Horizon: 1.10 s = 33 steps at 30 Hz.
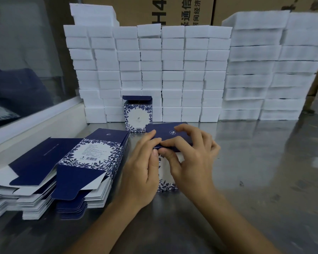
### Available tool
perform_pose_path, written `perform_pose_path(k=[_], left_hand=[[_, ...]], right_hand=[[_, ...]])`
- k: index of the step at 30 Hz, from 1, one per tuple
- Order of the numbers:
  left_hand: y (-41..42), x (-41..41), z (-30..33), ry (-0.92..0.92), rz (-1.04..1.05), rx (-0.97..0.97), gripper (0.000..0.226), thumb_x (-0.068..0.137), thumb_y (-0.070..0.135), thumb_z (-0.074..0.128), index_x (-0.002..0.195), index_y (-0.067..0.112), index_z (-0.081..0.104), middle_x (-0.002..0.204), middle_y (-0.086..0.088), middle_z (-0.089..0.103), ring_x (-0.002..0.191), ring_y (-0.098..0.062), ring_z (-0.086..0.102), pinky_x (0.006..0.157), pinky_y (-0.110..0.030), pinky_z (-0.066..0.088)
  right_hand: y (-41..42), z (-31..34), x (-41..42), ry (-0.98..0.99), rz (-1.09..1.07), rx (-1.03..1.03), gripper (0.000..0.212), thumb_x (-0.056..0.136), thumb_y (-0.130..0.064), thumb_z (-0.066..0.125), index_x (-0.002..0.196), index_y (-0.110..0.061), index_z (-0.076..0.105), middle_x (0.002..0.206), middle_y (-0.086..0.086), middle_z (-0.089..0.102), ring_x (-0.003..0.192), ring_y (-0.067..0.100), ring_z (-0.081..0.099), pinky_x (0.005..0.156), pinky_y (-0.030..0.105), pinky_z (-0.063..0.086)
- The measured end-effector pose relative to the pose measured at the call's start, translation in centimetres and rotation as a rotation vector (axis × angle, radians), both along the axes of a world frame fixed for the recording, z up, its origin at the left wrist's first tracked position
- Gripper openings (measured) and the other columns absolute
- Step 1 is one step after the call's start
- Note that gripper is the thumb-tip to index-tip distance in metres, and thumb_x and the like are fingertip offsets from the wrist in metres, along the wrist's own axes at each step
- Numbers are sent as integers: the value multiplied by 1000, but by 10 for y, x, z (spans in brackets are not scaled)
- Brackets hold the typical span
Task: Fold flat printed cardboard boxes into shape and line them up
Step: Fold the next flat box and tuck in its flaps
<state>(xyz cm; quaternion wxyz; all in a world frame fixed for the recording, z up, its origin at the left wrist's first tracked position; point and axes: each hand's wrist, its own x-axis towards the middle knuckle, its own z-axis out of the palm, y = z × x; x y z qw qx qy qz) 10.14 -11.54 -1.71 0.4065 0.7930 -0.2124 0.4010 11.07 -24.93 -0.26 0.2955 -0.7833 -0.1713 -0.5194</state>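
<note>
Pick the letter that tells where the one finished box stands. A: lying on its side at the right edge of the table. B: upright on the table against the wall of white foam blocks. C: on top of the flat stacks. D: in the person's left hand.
B: the finished box stands upright on the table right in front of the white foam blocks, beyond both hands.

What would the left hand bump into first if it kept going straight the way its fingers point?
Probably the box being folded that the left hand already touches. Past it stands the finished box, though depth is unclear.
</note>
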Motion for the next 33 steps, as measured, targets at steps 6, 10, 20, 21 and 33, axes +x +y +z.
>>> perform_pose_path(k=[6, 10, 20, 21, 33], left_hand=[[5, 5, -3, 30, -8, -43, 38, 100, 35, 36, 129, 19, 55, 145, 9, 47, 133, -1, 43, 102, -31, 46], [6, 6, -4, 25, 0, -57, 34, 100, 36, 38, 128, 23, 54, 144, 10, 48, 132, -5, 45, 94, -45, 51], [8, 5, 2, 29, 42, -61, 30, 99, 23, 42, 123, 14, 59, 139, 11, 48, 126, -11, 51, 95, -41, 51], [9, 5, 3, 25, 56, -54, 30, 99, 22, 42, 122, 13, 59, 140, 10, 49, 127, -10, 50, 98, -34, 48], [8, 2, 3, 101, 141, -43, 25, 102, 25, 43, 120, 20, 59, 150, 1, 44, 85, -35, 62, 66, -5, 36]], right_hand=[[-6, -7, 4, 70, 68, -5, 24, 93, -41, 59, 108, -30, 73, 132, 2, 58, 115, 24, 54, 88, 43, 42], [-7, -8, 8, 104, 114, 28, 24, 92, -39, 62, 107, -26, 74, 126, 4, 59, 112, 23, 54, 89, 45, 44], [-12, -9, 10, 115, 210, 188, 19, 93, -17, 63, 109, -9, 71, 124, 8, 57, 113, 20, 56, 95, 29, 49], [-13, -10, 10, 138, 228, 229, 19, 95, -14, 63, 112, -8, 69, 125, 8, 56, 113, 16, 56, 95, 19, 46], [-21, -8, 15, 223, 307, 389, 21, 92, -10, 69, 95, -30, 64, 108, -1, 60, 92, -5, 57, 68, 3, 39]])
